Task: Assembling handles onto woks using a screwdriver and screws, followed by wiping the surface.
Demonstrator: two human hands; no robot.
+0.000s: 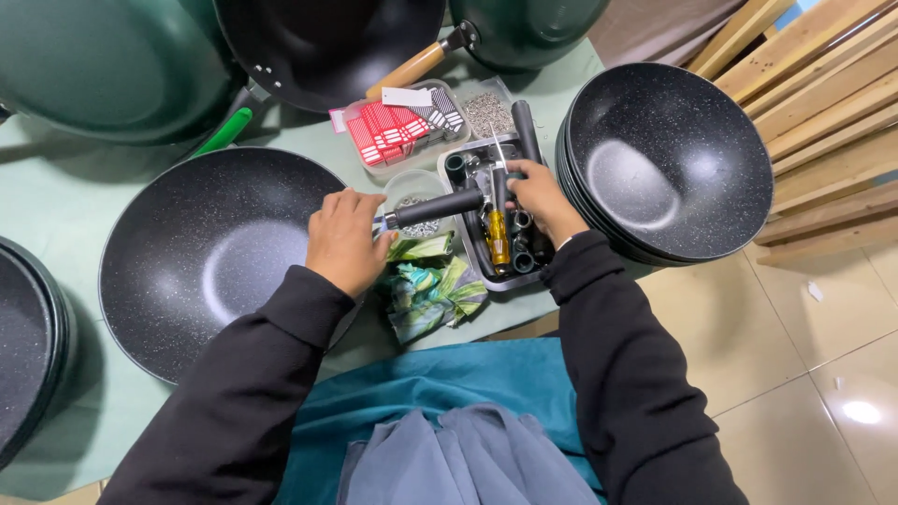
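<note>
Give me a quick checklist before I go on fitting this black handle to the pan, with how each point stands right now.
1. Pan flat on the green table: ok.
2. Left hand steadies the pan rim where the handle meets it: ok.
3. Black handle lined up at the rim: cannot tell, the hand hides the joint.
4. Right hand grips a tool: ok, though its tip is hidden.
5. Yellow screwdriver in the parts tray: ok.
6. Screws in the clear tub: ok.

wok [201, 257] left, tray [460, 161] middle, stacked woks [669, 159] right

Bright overhead light, floor glare, sharp
</note>
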